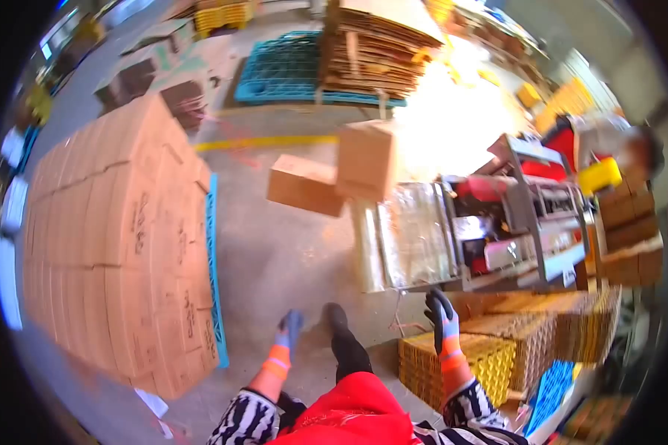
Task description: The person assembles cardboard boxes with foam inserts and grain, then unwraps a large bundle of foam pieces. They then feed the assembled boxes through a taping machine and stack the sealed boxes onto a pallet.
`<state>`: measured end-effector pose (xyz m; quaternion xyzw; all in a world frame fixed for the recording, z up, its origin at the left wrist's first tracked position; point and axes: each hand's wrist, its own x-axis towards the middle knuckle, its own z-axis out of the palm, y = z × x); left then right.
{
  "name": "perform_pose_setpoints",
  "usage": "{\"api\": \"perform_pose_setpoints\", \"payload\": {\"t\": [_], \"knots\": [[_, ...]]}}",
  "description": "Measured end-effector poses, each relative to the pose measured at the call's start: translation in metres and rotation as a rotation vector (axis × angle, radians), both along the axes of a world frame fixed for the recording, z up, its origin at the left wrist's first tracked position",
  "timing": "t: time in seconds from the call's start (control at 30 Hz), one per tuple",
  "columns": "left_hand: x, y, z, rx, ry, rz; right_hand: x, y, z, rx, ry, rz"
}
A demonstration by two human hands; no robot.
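Note:
My left hand (292, 326), in a grey and orange glove, hangs over the concrete floor with its fingers loosely stretched out, slightly blurred. Nothing shows in it. My right hand (442, 311), gloved alike with dark fingers, is open, thumb and fingers apart, and appears to hold nothing. It is nearest to the front edge of the machine table (482, 280) and the stacked yellow-brown trays (490, 363). Ahead, a closed carton (367, 159) stands at the end of the table, beside another carton (304, 184). Clear plastic film (416, 233) covers the near end of the table.
On my left, a tall block of cartons (119, 245) rests on a blue pallet (215, 274). Flattened cardboard (375, 55) is piled ahead, near an empty blue pallet (278, 70). A person (638, 152) is behind the machine. A yellow line (267, 142) crosses the floor.

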<state>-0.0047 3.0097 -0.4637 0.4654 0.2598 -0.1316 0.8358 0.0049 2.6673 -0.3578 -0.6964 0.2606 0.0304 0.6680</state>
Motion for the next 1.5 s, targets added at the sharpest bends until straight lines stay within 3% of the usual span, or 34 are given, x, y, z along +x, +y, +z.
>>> {"api": "perform_pose_setpoints", "payload": {"t": [0.1, 0.3, 0.53, 0.73, 0.97, 1.13, 1.4, 1.5], "knots": [[-0.001, 0.051, 0.025, 0.021, -0.043, 0.075, 0.021, -0.013, 0.027, 0.229, -0.092, -0.121], [0.089, 0.097, 0.073, 0.328, -0.125, -0.027, 0.040, -0.059, 0.029, 0.133, -0.090, -0.186], [0.161, 0.020, 0.093, 0.338, 0.001, -0.137, 0.067, -0.115, 0.002, 0.237, -0.139, -0.351], [0.197, -0.028, 0.109, 0.300, 0.046, -0.200, 0.089, -0.127, 0.025, 0.236, -0.219, -0.428], [0.209, -0.056, 0.090, 0.322, 0.062, -0.279, 0.076, -0.141, 0.015, 0.217, -0.175, -0.591], [0.199, -0.068, 0.036, 0.362, 0.051, -0.208, 0.077, -0.164, 0.011, 0.150, -0.209, -0.645], [0.187, -0.078, 0.061, 0.283, 0.122, -0.305, 0.093, -0.164, 0.005, 0.081, -0.256, -0.672], [0.187, -0.057, 0.021, 0.298, 0.219, -0.277, 0.085, -0.172, -0.021, 0.108, -0.289, -0.691]]}}
